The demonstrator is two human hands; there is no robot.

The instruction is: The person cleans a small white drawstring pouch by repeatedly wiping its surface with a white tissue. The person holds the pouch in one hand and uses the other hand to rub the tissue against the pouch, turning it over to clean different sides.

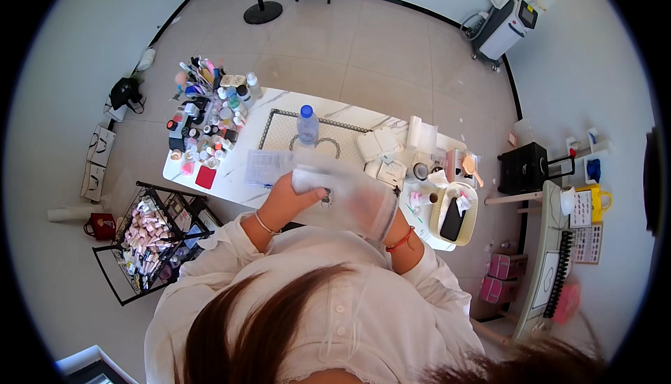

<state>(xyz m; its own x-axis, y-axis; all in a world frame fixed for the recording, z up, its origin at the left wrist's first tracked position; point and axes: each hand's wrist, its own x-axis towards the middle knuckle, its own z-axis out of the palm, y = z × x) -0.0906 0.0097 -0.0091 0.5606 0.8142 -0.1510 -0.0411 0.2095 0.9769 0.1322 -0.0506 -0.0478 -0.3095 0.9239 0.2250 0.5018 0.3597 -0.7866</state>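
Note:
A frosted, translucent plastic bag is held up in front of my chest, over the table's near edge. My left hand grips its left side, with the thumb lying on top near a small dark print. My right hand is inside or behind the bag and shows only blurred through the plastic, so its fingers cannot be made out. Just beyond the bag, a clear bottle with a blue cap stands on a dotted mat. A clear compartment box lies left of the bag.
Bottles, jars and brushes crowd the left end of the marble-patterned table. White packets, a paper roll and a cream basket holding a black phone-like object are at the right. A black rack stands lower left.

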